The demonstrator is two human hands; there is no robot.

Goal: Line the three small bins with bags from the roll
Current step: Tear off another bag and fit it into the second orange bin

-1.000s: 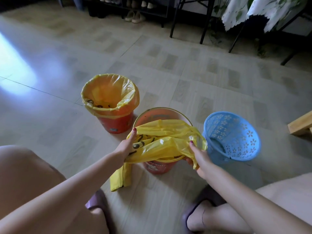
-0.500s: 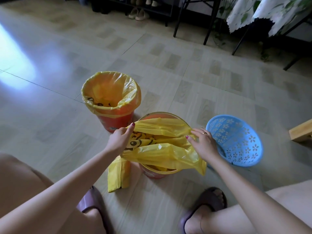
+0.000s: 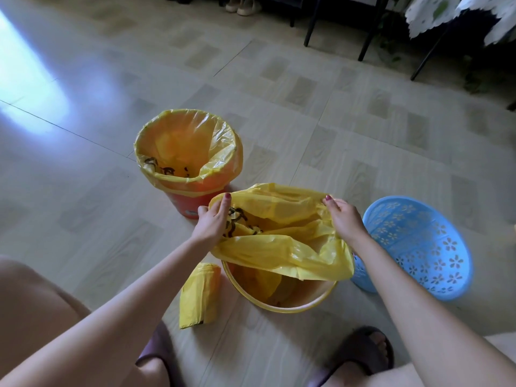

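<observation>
Head view, left hand: the left hand (image 3: 210,223) pinches the left edge of the yellow bag (image 3: 282,241), thumb and fingers curled on the plastic at the far-left part of the middle bin (image 3: 282,298).
Head view, right hand: the right hand (image 3: 344,219) grips the right edge of the same bag, fingers bent over the plastic at the bin's far-right side.
Yellow bag: it is stretched between both hands over the mouth of the middle bin; its near edge sags across the opening and hangs past the right side, while part of it drops inside. Black print shows near the left hand.
Middle bin: orange with a yellow rim, standing on the floor (image 3: 363,121) in front of the person; the near part of its rim is uncovered.
Lined bin: the orange bin (image 3: 190,163) behind and to the left already wears a yellow liner folded over its rim.
Blue bin: the blue perforated bin (image 3: 418,247) with flower cut-outs sits just right of the middle bin, tilted, with no liner.
Bag roll: the yellow roll of bags (image 3: 199,296) lies on the floor just left of the middle bin.
Feet: two dark slippers (image 3: 363,350) show at the bottom edge.
Background: table legs and pale shoes (image 3: 243,5) stand along the far wall.
</observation>
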